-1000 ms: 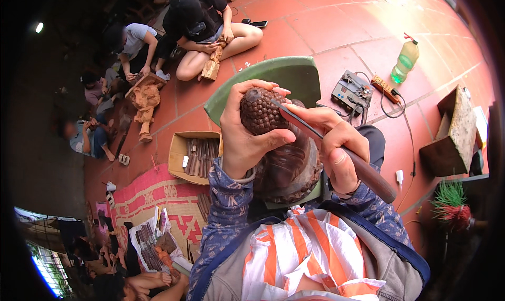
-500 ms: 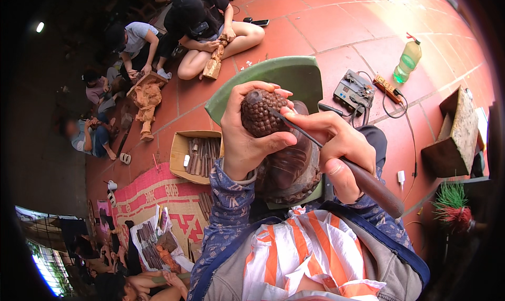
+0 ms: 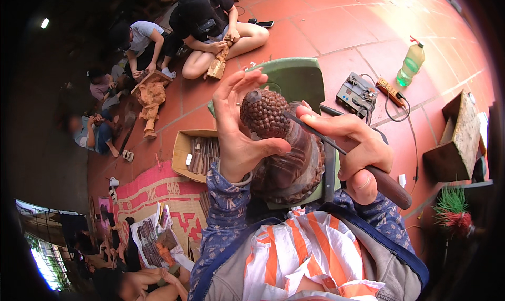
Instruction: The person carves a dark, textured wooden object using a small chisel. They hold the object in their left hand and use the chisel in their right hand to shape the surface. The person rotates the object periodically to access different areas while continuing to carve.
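A dark carved statue [image 3: 289,167] is between the person's hands. The left hand [image 3: 236,135] is spread open beside the left of its knobbly head [image 3: 264,113]; the right hand [image 3: 365,148] grips a chisel [image 3: 388,185], its tip at the head's right side.
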Available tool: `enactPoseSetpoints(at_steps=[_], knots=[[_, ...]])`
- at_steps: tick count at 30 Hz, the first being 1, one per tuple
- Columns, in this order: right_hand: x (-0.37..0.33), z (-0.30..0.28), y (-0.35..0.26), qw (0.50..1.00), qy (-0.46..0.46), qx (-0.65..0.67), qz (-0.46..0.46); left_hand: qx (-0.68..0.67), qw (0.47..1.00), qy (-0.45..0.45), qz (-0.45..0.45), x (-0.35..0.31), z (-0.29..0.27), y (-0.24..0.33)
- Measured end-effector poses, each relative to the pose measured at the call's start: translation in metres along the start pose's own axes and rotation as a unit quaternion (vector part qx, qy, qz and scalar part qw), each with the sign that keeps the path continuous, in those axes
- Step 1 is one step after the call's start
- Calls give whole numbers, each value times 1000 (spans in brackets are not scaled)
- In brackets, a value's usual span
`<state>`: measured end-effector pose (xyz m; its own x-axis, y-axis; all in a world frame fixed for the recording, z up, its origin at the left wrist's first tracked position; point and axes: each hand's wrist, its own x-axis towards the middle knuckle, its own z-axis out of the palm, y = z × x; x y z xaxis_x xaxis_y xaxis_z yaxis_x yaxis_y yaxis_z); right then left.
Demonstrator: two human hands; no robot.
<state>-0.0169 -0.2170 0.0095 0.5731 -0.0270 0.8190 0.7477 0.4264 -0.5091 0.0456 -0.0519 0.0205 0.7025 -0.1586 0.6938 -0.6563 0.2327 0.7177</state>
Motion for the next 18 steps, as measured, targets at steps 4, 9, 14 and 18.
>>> enactPoseSetpoints(at_steps=[4, 9, 14, 18], knots=[[-3, -10, -17, 989, -25, -75, 128, 298, 933, 38, 199, -27, -14, 24], [-12, -16, -12, 984, -57, 41, 161, 458, 864, -66, 199, -48, -11, 47], [-5, 3, -12, 972, 10, 35, 231, 472, 860, -55, 185, -51, -3, 54], [6, -2, 1, 983, -12, 28, 181, 425, 895, 1, 138, -50, 4, 47]])
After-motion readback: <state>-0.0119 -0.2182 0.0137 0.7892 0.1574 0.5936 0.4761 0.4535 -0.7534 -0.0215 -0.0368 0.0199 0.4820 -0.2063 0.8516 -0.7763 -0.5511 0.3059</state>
